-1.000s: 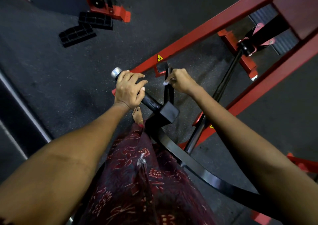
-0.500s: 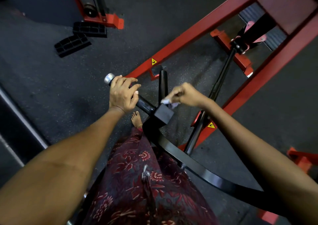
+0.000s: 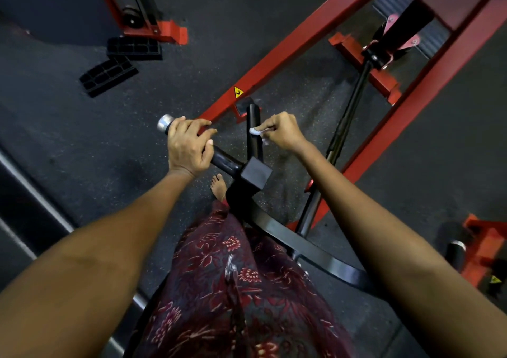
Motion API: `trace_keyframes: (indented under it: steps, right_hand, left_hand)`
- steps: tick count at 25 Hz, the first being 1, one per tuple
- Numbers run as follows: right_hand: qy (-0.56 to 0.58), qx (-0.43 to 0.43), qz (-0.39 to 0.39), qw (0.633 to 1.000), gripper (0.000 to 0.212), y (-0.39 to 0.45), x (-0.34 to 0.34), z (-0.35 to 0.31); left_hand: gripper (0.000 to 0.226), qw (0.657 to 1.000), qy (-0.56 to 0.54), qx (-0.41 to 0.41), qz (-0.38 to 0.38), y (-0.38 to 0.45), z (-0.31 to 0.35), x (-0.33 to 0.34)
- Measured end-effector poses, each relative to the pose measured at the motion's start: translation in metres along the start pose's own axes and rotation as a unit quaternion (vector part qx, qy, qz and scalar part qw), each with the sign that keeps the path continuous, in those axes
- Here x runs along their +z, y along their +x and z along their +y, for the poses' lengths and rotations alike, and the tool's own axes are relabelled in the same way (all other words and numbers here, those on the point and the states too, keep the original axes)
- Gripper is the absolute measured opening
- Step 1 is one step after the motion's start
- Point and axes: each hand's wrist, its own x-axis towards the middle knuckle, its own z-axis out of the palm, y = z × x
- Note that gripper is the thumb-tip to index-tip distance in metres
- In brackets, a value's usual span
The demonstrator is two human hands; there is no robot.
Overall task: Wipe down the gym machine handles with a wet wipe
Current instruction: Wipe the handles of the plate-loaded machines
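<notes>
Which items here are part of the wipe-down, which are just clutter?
In the job:
wet wipe, pinched by right hand
upright handle
side handle, gripped by left hand

Lying about:
two black blocks
red frame

Feed was pretty dim on my end, gym floor (image 3: 82, 144) came through nearly black with a grainy speckle. Light seemed to fall from above: the metal cap (image 3: 164, 123) on the handle end caught a bright glint, and the curved black bar (image 3: 315, 250) had a soft sheen along its top. Both forearms were evenly lit, no hard shadows. Wide lens bent the red frame (image 3: 288, 45) and stretched everything toward the edges. Corners looked soft and smeary, middle was reasonably sharp.
</notes>
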Motion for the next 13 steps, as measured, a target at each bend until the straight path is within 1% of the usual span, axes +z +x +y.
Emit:
trace_keyframes:
  steps: [3, 7, 8, 9, 11, 13]
  right_hand:
    - [0.028, -0.014, -0.016, 0.999, 0.016, -0.025, 0.003, -0.002]
    - [0.001, -0.081, -0.024, 0.996, 0.014, -0.047, 0.005, 0.012]
    - [0.011, -0.087, -0.023, 0.996, 0.015, -0.051, 0.007, 0.019]
    - [0.037, -0.082, -0.021, 0.996, 0.016, -0.057, 0.010, 0.026]
    - [0.106, -0.041, -0.018, 0.993, 0.018, -0.069, 0.016, 0.042]
    - [0.124, 0.004, 0.016, 0.992, 0.020, -0.076, 0.020, 0.053]
  left_hand:
    - [0.042, 1.000, -0.003, -0.002, 0.001, 0.000, 0.001, -0.001]
    - [0.041, 1.000, -0.005, -0.015, -0.020, 0.000, 0.003, -0.004]
    - [0.040, 0.999, -0.005, -0.019, -0.028, 0.000, 0.003, -0.005]
    - [0.039, 0.999, -0.004, -0.022, -0.038, 0.000, 0.004, -0.007]
    - [0.038, 0.998, 0.000, -0.031, -0.059, 0.001, 0.006, -0.011]
    - [0.039, 0.997, 0.006, -0.036, -0.074, 0.002, 0.008, -0.012]
